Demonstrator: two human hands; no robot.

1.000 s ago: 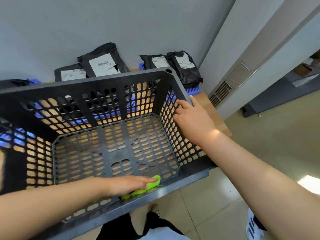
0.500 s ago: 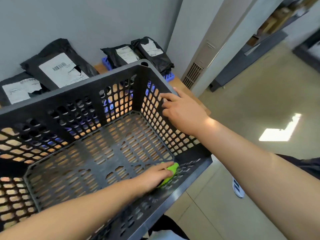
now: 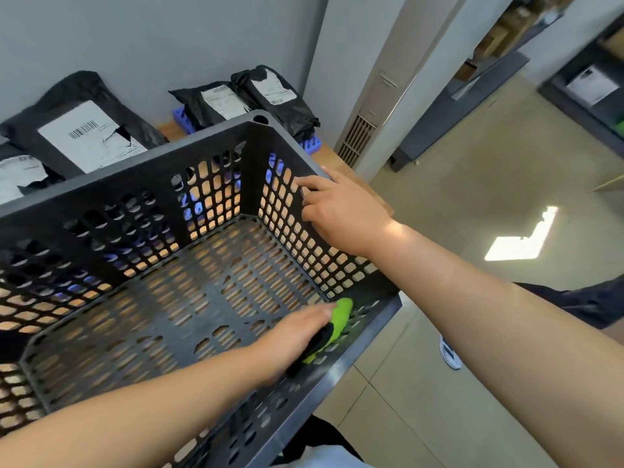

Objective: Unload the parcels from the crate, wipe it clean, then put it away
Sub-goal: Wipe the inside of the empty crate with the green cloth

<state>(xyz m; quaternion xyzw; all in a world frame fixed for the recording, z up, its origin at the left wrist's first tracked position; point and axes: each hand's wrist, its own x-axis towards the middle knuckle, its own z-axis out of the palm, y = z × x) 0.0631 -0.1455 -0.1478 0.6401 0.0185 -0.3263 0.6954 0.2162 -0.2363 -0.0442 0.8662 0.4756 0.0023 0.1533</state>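
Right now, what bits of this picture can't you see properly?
Head view:
Green cloth: mostly under the left hand, both motion-blurred, so the grip is unclear.
Parcel labels: print too small to read.
Crate: its left end is cut off by the frame edge.
White shoe: mostly behind the right forearm.

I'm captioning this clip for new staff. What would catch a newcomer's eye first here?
The big dark perforated crate fills the frame, emptied. In its near right corner the left hand presses a bright green cloth, while the right hand holds its right side. Black parcels stand in a row behind it.
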